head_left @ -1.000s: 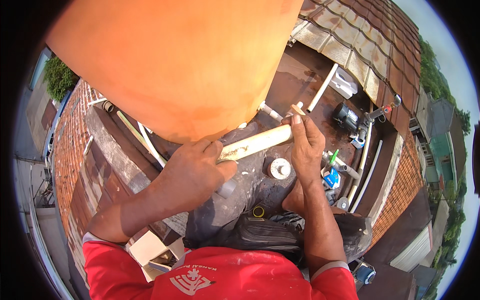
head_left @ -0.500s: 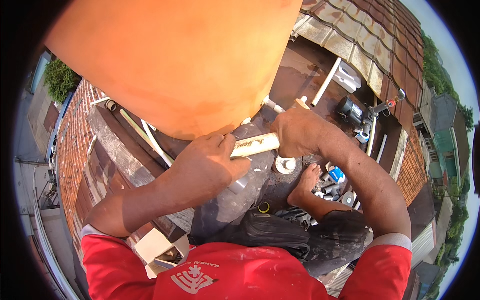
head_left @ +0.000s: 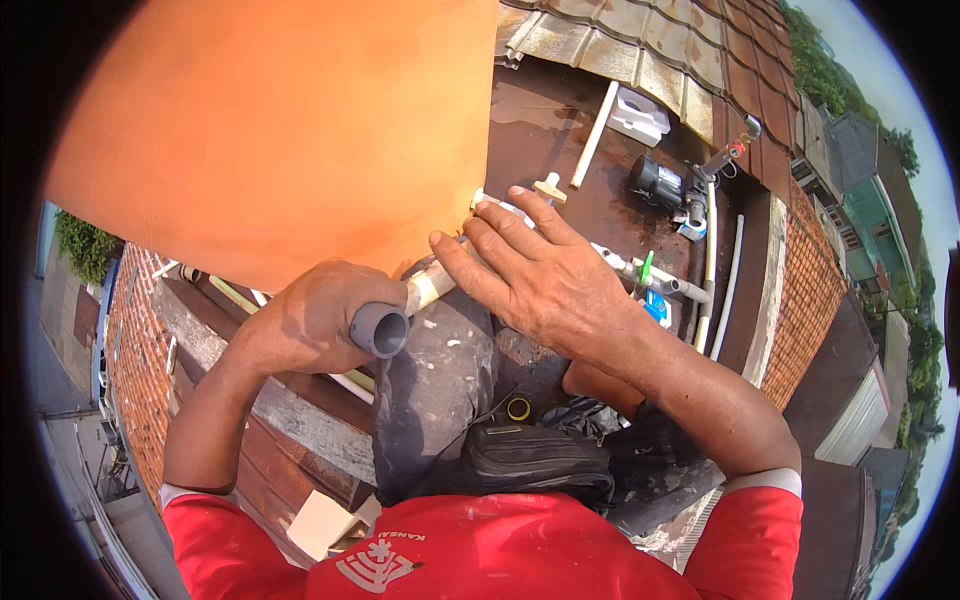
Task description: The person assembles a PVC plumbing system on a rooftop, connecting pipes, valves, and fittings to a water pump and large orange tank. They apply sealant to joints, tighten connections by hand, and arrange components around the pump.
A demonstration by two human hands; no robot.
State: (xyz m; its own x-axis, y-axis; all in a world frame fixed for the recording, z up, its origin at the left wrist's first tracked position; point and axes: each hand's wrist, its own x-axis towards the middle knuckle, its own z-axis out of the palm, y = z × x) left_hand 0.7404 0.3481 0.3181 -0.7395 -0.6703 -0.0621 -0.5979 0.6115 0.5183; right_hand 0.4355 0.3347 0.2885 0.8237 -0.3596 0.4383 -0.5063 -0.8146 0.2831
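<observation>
My left hand point(head_left: 315, 320) grips a grey pipe fitting point(head_left: 380, 329) on the near end of a cream plastic pipe point(head_left: 432, 285). The fitting's open mouth faces the camera. My right hand point(head_left: 540, 280) lies over the pipe farther along, fingers spread and wrapped around it, hiding most of its length. The pipe's far end point(head_left: 490, 203) sticks out past my right fingertips. Both hands are held just below a large orange surface point(head_left: 280, 130) that fills the upper left.
Below is a dark flat roof point(head_left: 590, 215) with loose white pipes point(head_left: 594, 137), a black pump point(head_left: 658, 183), valves and fittings. A black bag point(head_left: 530, 462) and a tape roll point(head_left: 518, 408) lie near my lap. Brick parapets point(head_left: 810, 290) and tiled roofs surround it.
The pipe has swung so its grey-fitted end now faces the camera. My right hand rose from near the fittings and came over the pipe's middle. My left hand shifted down onto the fitting.
</observation>
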